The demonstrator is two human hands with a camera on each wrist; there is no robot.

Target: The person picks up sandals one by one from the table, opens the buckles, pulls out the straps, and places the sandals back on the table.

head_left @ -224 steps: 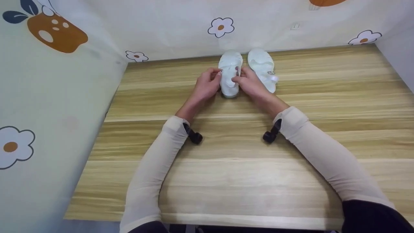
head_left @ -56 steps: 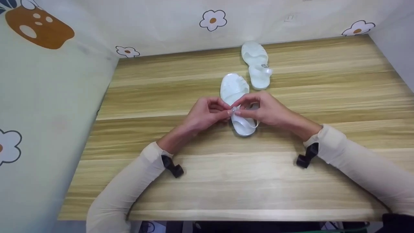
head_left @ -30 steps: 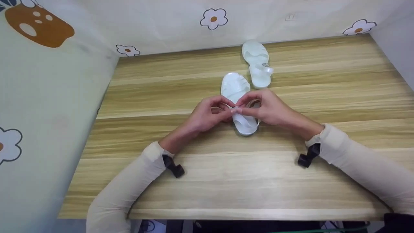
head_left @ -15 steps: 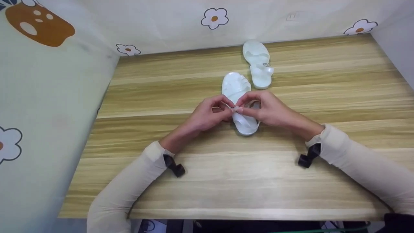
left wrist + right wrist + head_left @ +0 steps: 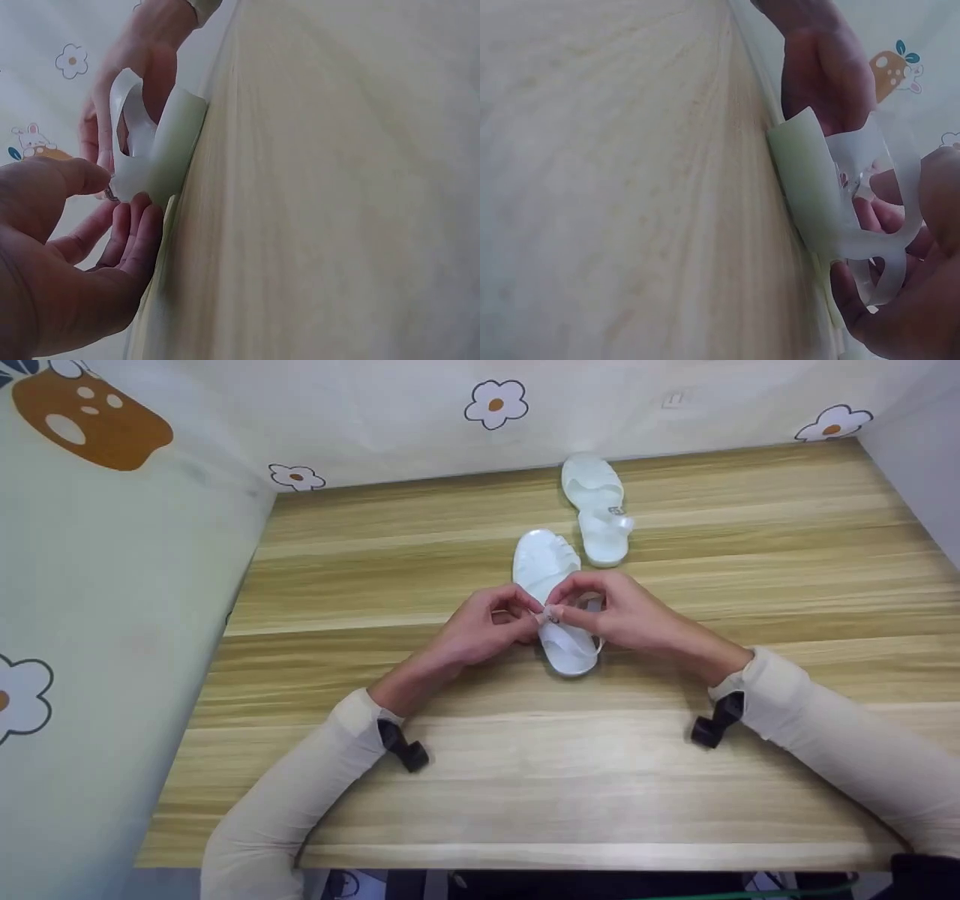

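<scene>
A white jelly sandal [image 5: 541,561] lies on the wooden table, toe toward the back wall and heel nearer me. Over its ankle strap both hands meet. My left hand [image 5: 478,628] pinches the strap at its left side, thumb beside the small metal buckle [image 5: 111,193] in the left wrist view. From the right, my right hand [image 5: 628,611] pinches the strap between thumb and index finger. In the right wrist view the sandal's heel strap [image 5: 906,176] arches up beside that hand. Fingertips hide most of the fastening.
A second white sandal [image 5: 604,540] stands behind and to the right, close to the back wall, its strap sticking out sideways. The wooden table [image 5: 540,780] reaches to walls with flower prints. A black wrist camera [image 5: 716,721] hangs from each cuff.
Since the earliest frame, the near sandal has come away from the wall toward me and turned slightly. Both hands came with it. Over the last second only the fingertips shift slightly.
</scene>
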